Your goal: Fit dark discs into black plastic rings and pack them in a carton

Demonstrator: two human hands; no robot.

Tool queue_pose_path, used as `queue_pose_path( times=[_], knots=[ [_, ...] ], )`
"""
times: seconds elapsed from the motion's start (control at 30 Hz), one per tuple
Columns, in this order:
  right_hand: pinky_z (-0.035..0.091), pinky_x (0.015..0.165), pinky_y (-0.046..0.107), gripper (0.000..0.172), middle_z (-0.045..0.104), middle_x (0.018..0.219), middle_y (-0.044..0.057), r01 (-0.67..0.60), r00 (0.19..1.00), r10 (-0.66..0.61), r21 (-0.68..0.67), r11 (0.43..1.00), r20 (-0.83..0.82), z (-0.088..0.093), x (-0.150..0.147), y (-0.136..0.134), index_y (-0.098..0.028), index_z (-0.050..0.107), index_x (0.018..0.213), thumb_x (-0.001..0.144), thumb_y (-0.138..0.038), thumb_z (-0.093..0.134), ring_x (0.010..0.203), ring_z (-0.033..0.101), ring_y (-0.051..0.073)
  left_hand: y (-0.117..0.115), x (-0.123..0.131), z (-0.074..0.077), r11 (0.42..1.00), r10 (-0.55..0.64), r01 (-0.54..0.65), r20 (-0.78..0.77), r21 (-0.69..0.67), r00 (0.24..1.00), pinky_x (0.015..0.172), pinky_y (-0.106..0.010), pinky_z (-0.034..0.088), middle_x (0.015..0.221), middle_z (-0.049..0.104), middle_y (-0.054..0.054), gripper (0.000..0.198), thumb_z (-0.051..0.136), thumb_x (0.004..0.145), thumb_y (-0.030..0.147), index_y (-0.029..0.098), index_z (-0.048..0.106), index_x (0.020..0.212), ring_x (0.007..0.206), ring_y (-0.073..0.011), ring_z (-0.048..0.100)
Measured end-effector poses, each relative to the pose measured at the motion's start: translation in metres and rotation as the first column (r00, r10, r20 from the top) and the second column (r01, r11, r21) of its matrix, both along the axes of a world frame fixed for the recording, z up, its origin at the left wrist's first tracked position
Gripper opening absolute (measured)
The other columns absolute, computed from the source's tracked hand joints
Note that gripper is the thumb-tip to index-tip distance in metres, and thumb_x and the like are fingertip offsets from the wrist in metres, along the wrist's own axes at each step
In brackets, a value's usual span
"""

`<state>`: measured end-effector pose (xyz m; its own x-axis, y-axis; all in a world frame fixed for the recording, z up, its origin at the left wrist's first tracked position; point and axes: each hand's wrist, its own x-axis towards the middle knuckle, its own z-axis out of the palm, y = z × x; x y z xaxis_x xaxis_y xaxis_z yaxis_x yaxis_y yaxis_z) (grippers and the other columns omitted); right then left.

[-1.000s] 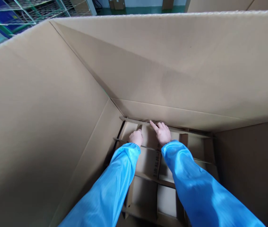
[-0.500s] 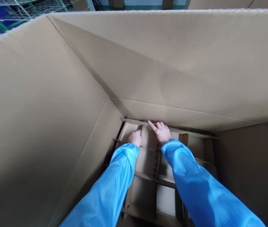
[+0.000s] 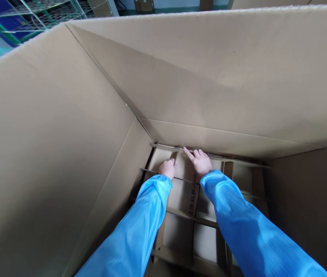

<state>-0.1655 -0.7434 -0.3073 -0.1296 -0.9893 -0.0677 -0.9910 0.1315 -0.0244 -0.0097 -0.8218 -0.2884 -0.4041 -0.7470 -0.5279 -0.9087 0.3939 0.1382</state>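
Observation:
A cardboard divider, slotted into a grid of cells, sits at the bottom of a deep cardboard box. My left hand is closed on a short strip of the divider, close to the far left corner. To its right, my right hand reaches the rear strip by the far wall. Its index finger points out along the top edge while the other fingers bend over that strip; the thumb is hidden. Dark handwritten characters run along one middle strip.
The box's tall left wall and shaded right wall stand close on either side of my arms. Beyond the far rim are wire shelving at the upper left and a small brown carton.
The whole view has shifted slightly, so the box floor and both hands appear a little farther right. Both hands keep practically the same places on the divider.

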Motion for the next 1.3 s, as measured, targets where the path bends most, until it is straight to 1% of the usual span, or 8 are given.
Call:
queue_pose_path(
  times=[0.13, 0.27, 0.53, 0.73, 0.93, 1.07, 1.17, 1.3],
  knots=[
    [0.048, 0.095, 0.038, 0.063, 0.062, 0.106, 0.013, 0.002, 1.0, -0.002, 0.008, 1.0, 0.014, 0.005, 0.003, -0.001, -0.025, 0.036, 0.154, 0.095, -0.004, 0.035, 0.1, 0.054, 0.026, 0.0, 0.004, 0.016, 0.993, 0.027, -0.031, -0.043, -0.118, 0.999, 0.08, -0.031, 0.051, 0.106, 0.072, -0.009, 0.042, 0.033, 0.102, 0.047, 0.022, 0.065, 0.112, 0.098, -0.0237, 0.068],
    [0.035, 0.113, 0.049, 0.066, 0.054, 0.137, 0.015, -0.014, 1.0, 0.015, -0.043, 0.999, 0.02, 0.006, 0.01, 0.001, -0.023, 0.031, 0.156, 0.094, -0.001, 0.03, 0.121, 0.05, 0.027, -0.023, 0.026, 0.033, 0.943, 0.1, -0.107, -0.04, -0.316, 0.994, 0.103, -0.034, 0.044, 0.132, 0.059, -0.014, 0.038, 0.03, 0.102, 0.026, 0.017, 0.058, 0.126, 0.124, -0.0256, 0.054],
    [0.014, 0.121, 0.06, 0.062, 0.039, 0.156, 0.009, -0.014, 0.993, 0.012, 0.018, 1.0, 0.117, -0.005, 0.033, -0.003, -0.019, 0.036, 0.154, 0.093, -0.005, 0.036, 0.144, 0.031, 0.032, -0.057, 0.049, 0.018, 0.961, 0.14, -0.108, 0.111, -0.255, 0.984, 0.082, -0.036, 0.055, 0.1, 0.07, -0.022, 0.035, 0.036, 0.089, 0.001, 0.006, 0.063, 0.111, 0.101, -0.03, 0.069],
    [0.012, 0.122, 0.054, 0.06, 0.042, 0.154, 0.008, 0.029, 0.984, 0.022, -0.286, 0.958, 0.177, -0.004, 0.029, 0.04, -0.019, 0.043, 0.149, 0.091, -0.004, 0.037, 0.144, 0.029, 0.026, -0.057, 0.046, 0.032, 0.962, 0.113, -0.092, 0.068, -0.259, 0.991, 0.08, -0.042, 0.054, 0.108, 0.066, -0.024, 0.035, 0.039, 0.088, 0.007, 0.004, 0.06, 0.117, 0.099, -0.0346, 0.067],
    [0.021, 0.118, 0.055, 0.045, 0.055, 0.14, 0.01, 0.426, 0.905, -0.39, -0.396, 0.813, 0.172, 0.011, -0.052, 0.105, -0.02, 0.06, 0.135, 0.094, -0.011, 0.041, 0.132, 0.04, 0.027, -0.011, 0.013, 0.053, 0.952, -0.143, 0.107, -0.107, -0.287, 0.984, 0.108, -0.037, 0.04, 0.134, 0.057, -0.012, 0.042, 0.037, 0.094, 0.015, 0.016, 0.056, 0.132, 0.125, -0.0281, 0.049],
    [0.02, 0.117, 0.055, 0.04, 0.057, 0.138, 0.007, 0.436, 0.899, -0.43, -0.25, 0.865, 0.08, 0.018, -0.079, 0.107, -0.026, 0.06, 0.134, 0.1, -0.017, 0.042, 0.127, 0.044, 0.026, 0.044, -0.043, 0.04, 0.936, -0.345, 0.316, -0.222, -0.156, 0.912, 0.104, -0.03, 0.043, 0.135, 0.058, -0.004, 0.037, 0.04, 0.099, 0.031, 0.028, 0.059, 0.131, 0.122, -0.0226, 0.053],
    [0.03, 0.11, 0.044, 0.04, 0.063, 0.129, 0.007, 0.4, 0.916, -0.397, -0.108, 0.91, 0.052, 0.018, -0.081, 0.1, -0.025, 0.062, 0.132, 0.1, -0.016, 0.041, 0.117, 0.049, 0.024, 0.069, -0.074, 0.022, 0.95, -0.313, 0.304, -0.224, -0.072, 0.923, 0.087, -0.035, 0.051, 0.131, 0.059, -0.013, 0.044, 0.045, 0.097, 0.037, 0.025, 0.05, 0.14, 0.109, -0.0271, 0.062],
    [0.04, 0.094, 0.036, 0.041, 0.066, 0.117, 0.008, 0.394, 0.919, -0.392, -0.042, 0.918, 0.048, 0.017, -0.083, 0.095, -0.025, 0.065, 0.128, 0.098, -0.012, 0.04, 0.105, 0.052, 0.024, 0.071, -0.084, 0.004, 0.973, -0.224, 0.23, -0.19, 0.008, 0.956, 0.072, -0.031, 0.05, 0.103, 0.07, -0.011, 0.054, 0.042, 0.093, 0.016, 0.023, 0.037, 0.146, 0.087, -0.0239, 0.069]
  ],
)
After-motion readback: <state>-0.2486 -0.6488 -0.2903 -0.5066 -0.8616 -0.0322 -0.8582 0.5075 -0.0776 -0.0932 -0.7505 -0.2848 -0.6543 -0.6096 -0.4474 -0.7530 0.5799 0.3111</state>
